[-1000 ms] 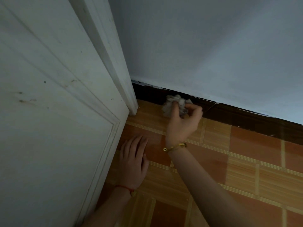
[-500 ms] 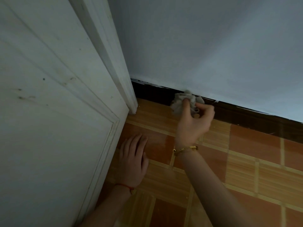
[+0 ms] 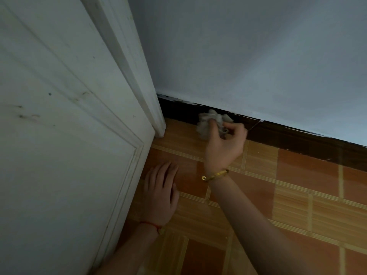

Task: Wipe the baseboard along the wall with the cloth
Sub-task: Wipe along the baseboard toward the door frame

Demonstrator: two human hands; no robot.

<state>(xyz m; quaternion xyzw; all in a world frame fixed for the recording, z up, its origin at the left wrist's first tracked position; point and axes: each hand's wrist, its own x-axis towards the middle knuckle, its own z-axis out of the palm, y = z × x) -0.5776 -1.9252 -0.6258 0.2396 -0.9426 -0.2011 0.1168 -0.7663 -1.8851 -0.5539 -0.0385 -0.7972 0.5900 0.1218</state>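
Cloth [image 3: 212, 124] sits bunched in the right hand [image 3: 224, 145], fingers clenched round it, pressed to the baseboard [image 3: 297, 141] ahead for scrubbing. Left hand [image 3: 160, 193] lies flat on the floor [image 3: 297, 195], apparently for support.

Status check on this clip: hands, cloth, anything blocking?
Right hand grips cloth against baseboard. Left hand flat on floor. Nothing blocking rightward.

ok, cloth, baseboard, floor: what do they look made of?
Cloth: soft pale woven fabric, crumpled in the right hand. Baseboard: dark brown, slightly glossy, wood or tile, unclear; pale paint flecks on its top edge. Floor: likely glazed ceramic tile, orange squares with striped bands and a faint sheen.
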